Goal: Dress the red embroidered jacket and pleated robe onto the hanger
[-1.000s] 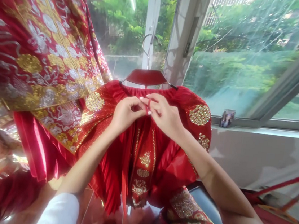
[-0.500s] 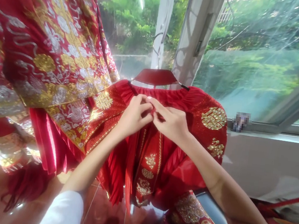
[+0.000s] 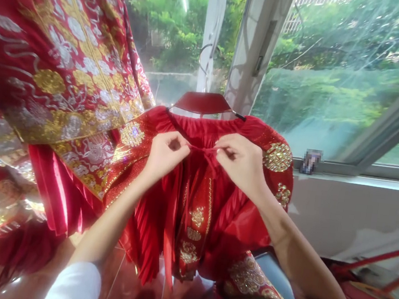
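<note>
A red pleated skirt (image 3: 201, 193) with gold embroidery hangs in front of me on a hanger (image 3: 203, 102) that has a dark red top and a metal hook. At its waist, a thin red tie string (image 3: 201, 149) is stretched sideways with a knot or loop in the middle. My left hand (image 3: 168, 153) pinches one side of the string between thumb and fingertips. On the other side, my right hand (image 3: 239, 161) pinches it the same way. Below the knot, loose red ends dangle over the skirt's front.
At the left hangs a red jacket (image 3: 69, 56) with gold and silver embroidery. Windows (image 3: 336, 98) stand behind, with a sill (image 3: 355, 181) at the right. Embroidered red fabric (image 3: 261, 298) lies over a blue-grey seat (image 3: 278, 275) at the lower right.
My hands were close together with their fingertips meeting at the waist. They have drawn apart sideways, pulling the string taut between them. The view has shifted slightly.
</note>
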A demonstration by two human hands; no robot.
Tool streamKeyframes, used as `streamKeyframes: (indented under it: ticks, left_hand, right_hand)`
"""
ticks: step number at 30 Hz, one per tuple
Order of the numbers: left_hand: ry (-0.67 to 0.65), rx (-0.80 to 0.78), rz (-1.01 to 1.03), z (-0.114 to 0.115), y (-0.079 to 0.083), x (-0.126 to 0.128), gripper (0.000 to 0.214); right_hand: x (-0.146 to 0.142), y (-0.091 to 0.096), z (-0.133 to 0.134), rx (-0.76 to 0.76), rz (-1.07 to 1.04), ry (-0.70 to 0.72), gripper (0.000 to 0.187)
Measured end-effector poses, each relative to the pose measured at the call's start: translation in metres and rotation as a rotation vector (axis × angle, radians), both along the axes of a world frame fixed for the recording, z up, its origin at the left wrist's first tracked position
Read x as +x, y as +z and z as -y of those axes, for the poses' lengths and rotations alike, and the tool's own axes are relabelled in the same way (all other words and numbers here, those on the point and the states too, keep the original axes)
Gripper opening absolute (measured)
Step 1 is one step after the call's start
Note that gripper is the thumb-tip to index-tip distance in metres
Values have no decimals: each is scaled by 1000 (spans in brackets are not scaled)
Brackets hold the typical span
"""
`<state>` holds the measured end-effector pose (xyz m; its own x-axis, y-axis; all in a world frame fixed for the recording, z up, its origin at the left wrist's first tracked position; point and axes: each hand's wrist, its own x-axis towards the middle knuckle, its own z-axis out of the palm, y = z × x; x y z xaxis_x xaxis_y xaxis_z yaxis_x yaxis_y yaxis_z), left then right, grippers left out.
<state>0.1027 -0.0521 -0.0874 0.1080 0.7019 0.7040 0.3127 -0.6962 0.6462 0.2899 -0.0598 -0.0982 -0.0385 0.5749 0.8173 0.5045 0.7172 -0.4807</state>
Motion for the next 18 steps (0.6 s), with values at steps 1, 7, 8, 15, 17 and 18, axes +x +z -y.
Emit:
streamKeyframes:
  ticks: [1, 7, 8, 15, 17, 18]
  left_hand:
    - [-78, -97, 91, -1, 1, 1, 9]
    - [-391, -359, 327, -8, 7, 4, 14]
    - [-427, -408, 337, -8, 7, 3, 14]
    - [-397, -339, 147, -7, 5, -1, 15]
    - [-373, -304, 127, -10, 4, -2, 15]
    - [-366, -303, 120, -12, 4, -4, 15]
  right_hand:
    - [0, 1, 0, -134, -107, 131, 13]
    - [1, 7, 2, -476, -466, 429, 13]
    - [3, 9, 3, -461, -416, 405, 12]
    - [15, 13, -1, -248, -336, 358, 14]
    - [17, 12, -6, -292, -392, 428, 18]
    - [18, 12, -8, -309, -401, 431, 18]
